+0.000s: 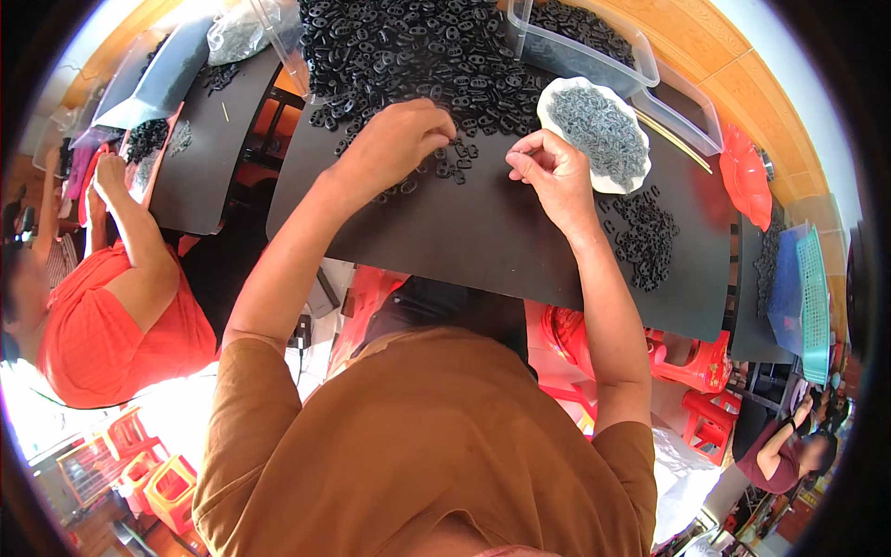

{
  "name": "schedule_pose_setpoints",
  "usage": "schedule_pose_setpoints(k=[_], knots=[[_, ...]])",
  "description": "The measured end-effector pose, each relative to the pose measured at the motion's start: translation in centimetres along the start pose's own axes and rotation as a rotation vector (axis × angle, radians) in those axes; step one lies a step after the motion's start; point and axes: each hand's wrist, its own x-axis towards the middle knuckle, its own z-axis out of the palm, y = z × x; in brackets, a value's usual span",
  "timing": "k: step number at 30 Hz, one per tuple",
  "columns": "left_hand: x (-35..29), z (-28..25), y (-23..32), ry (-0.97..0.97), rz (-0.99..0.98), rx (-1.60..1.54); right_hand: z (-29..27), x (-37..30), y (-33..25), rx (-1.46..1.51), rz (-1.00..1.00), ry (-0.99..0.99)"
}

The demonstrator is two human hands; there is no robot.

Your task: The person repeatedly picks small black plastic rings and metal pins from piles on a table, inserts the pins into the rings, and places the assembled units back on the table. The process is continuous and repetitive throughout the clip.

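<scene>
A big heap of small black ring-shaped parts (408,46) covers the far end of a black work board (501,241). My left hand (394,139) lies palm down at the heap's near edge, fingers curled over a few loose black parts (455,160). My right hand (552,172) hovers just right of them, fingertips pinched together; whether a part sits between them I cannot tell. A white scalloped dish (594,130) of grey rings stands right beside my right hand. A smaller pile of black parts (642,237) lies to the right of my right forearm.
A clear plastic bin (580,42) with black parts stands at the back. An orange-red dish (744,176) and blue and teal trays (803,297) lie at right. A person in red works at a second black board (218,139) on the left. Red stools (696,367) stand below.
</scene>
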Motion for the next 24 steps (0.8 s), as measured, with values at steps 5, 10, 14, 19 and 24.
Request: schedule_pose_setpoints(k=[5, 10, 14, 19, 24], knots=[[-0.7, 0.2, -0.7, -0.115, 0.012, 0.129, 0.1, 0.0, 0.0, -0.009, 0.005, -0.012], [-0.5, 0.7, -0.9, -0.129, 0.01, 0.114, 0.1, 0.0, 0.1, -0.011, 0.002, -0.008], [0.1, 0.5, -1.4, 0.007, 0.039, -0.075, 0.0, 0.0, 0.1, -0.001, 0.008, -0.008], [1.9, 1.3, 0.7, -0.05, -0.347, -0.804, -0.3, 0.1, 0.1, 0.123, 0.045, -0.018], [3.5, 3.5, 1.5, -0.041, -0.32, -0.857, -0.6, 0.3, -0.1, 0.232, 0.045, 0.022]])
